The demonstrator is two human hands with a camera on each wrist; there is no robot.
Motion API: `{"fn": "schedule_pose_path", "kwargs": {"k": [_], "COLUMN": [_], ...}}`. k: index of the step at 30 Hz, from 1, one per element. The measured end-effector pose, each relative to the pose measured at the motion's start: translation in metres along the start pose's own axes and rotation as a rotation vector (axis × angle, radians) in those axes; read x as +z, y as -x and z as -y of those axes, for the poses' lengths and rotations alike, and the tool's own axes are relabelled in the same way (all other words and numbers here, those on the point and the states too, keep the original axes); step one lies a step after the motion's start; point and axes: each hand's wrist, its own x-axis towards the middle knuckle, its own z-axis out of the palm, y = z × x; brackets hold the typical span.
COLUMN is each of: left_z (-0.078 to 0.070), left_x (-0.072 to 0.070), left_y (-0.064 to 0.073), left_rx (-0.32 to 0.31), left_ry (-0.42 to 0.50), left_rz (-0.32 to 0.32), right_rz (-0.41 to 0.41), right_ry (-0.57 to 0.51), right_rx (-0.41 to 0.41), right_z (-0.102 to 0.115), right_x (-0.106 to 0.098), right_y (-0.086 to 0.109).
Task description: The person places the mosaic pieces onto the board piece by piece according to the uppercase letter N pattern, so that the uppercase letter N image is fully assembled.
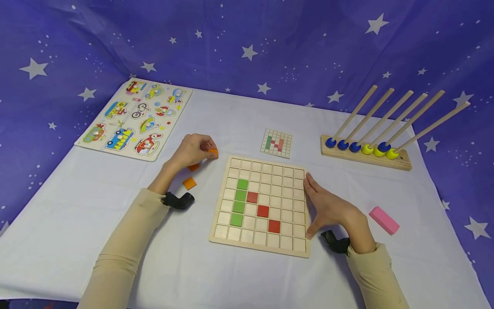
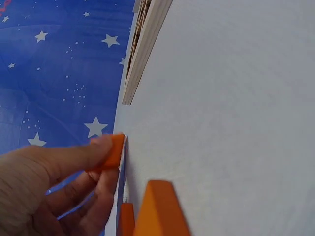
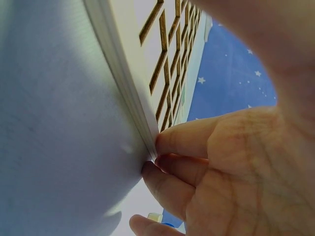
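Closest in, a broad strip of white table (image 1: 181, 274) runs up to the near edge of the grid board (image 1: 276, 191), and look at the right hand (image 1: 331, 209): thumb by the board's near right corner, fingers straight and spread wide along its right edge! The right-wrist view adds what the head view can't, the layered side of that edge with fingertips touching it. Right of the board, past the hand, a pink block (image 1: 384, 220) lies well apart. On the board, four green tiles (image 1: 239, 207) fill part of the second column from its left, and three red tiles (image 1: 263, 211) step diagonally toward its near right corner. Left of the board, two loose orange tiles (image 1: 189, 183), one partly hidden beneath the left hand (image 1: 194, 149); and there's the pinch, fingers narrow on an orange tile (image 1: 213, 152) just off the board's far left corner! The left-wrist view shows that grip side-on; whether the tile touches the table, I can't tell. Just beyond the board's far edge lies a small pattern card (image 1: 276, 143), white table stretching either side; farther out, a bead stand (image 1: 362, 156) beyond and right of the board, a vehicle puzzle (image 1: 123, 98) beyond and left, then starry cloth (image 1: 216, 56) behind.
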Motion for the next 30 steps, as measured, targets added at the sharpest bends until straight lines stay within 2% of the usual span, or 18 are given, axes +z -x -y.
{"fn": "schedule_pose_path", "kwargs": {"k": [4, 10, 15, 21, 24, 30], "left_z": [-0.002, -0.012, -0.025, -0.044, -0.057, -0.088], "left_x": [0.0, 0.003, 0.006, 0.016, 0.023, 0.037], "left_y": [0.0, 0.001, 0.002, 0.003, 0.005, 0.009], "left_rx": [-0.007, -0.027, -0.034, -0.032, -0.012, 0.095], "left_ry": [0.054, 0.214, 0.323, 0.38, 0.394, 0.427], "left_rz": [0.008, 0.052, 0.105, 0.156, 0.171, 0.213], "right_rz": [0.001, 0.006, 0.01, 0.009, 0.008, 0.007], "right_ry": [0.003, 0.002, 0.007, 0.005, 0.0, -0.001], "right_rx": [0.006, 0.014, 0.014, 0.011, 0.011, 0.017], "right_z": [0.001, 0.001, 0.001, 0.0, 0.0, 0.0], "right_x": [0.0, -0.001, -0.001, -0.001, -0.001, -0.001], "right_y": [0.0, 0.0, 0.0, 0.0, 0.0, 0.001]}}
